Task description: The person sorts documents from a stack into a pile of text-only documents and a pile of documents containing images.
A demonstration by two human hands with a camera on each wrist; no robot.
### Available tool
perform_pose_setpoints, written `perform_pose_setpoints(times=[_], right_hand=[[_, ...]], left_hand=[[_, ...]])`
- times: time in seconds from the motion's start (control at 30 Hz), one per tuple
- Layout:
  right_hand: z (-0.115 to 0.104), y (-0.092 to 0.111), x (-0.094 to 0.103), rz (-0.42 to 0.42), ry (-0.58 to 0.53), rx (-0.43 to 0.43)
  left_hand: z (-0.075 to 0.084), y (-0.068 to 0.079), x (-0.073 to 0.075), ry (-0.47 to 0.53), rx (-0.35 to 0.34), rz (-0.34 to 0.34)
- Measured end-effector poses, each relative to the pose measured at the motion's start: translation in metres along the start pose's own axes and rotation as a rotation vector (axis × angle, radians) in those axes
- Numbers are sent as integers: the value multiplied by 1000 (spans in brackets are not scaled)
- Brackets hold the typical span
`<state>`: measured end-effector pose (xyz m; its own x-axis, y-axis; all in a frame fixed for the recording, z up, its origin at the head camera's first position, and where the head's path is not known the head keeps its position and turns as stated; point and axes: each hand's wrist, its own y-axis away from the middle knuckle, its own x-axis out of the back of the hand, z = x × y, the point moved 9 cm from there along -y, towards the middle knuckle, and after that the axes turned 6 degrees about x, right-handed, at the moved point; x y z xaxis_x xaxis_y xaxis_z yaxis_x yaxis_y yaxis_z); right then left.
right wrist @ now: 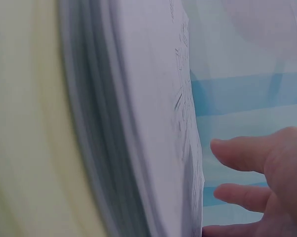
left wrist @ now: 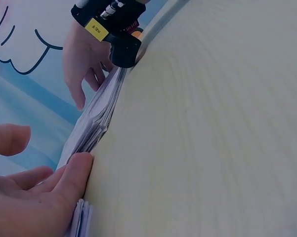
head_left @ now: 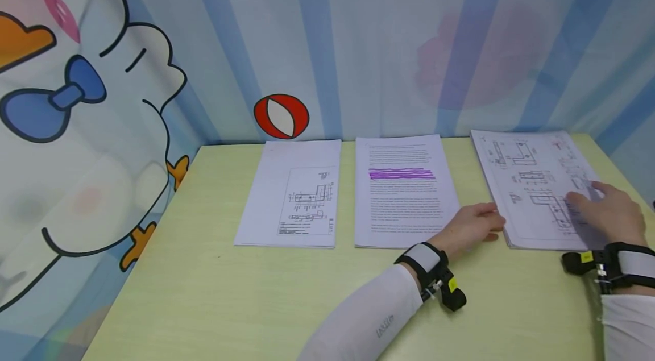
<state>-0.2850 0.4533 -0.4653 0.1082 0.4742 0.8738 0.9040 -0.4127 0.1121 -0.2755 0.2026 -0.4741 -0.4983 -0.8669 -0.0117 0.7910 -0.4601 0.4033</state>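
A thick stack of paper (head_left: 537, 179) printed with technical drawings lies at the right of the table. My left hand (head_left: 473, 227) has its fingertips right at the stack's left edge, with the fingers loosely bent; in the left wrist view the paper stack (left wrist: 91, 121) shows just past those fingers. My right hand (head_left: 614, 213) is over the stack's right side, thumb and fingers spread apart. In the right wrist view the right hand's fingers (right wrist: 242, 197) are apart, close to the far edge of the sheets.
A middle stack of text pages (head_left: 404, 207) with purple highlighting lies beside my left wrist. Further left is a thinner drawing stack (head_left: 286, 196). The pale yellow table (head_left: 230, 304) ends at a blue striped curtain (head_left: 378, 37) with cartoon figures.
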Motion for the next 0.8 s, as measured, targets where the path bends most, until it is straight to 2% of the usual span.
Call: perform_pose_setpoints(times=[0.13,0.4,0.6,0.8], right_hand=[[-5,5,1,0,8,-18],[-13,9,0,-18,61,16],[-15,10,-1,-22,75,21],[-27,13,-2,-9,57,68]], left_hand=[[-1,0,2,46,-1,12],[-1,2,1,62,24,39],[-3,0,1,99,29,27],[-3,-3,3,139,22,24]])
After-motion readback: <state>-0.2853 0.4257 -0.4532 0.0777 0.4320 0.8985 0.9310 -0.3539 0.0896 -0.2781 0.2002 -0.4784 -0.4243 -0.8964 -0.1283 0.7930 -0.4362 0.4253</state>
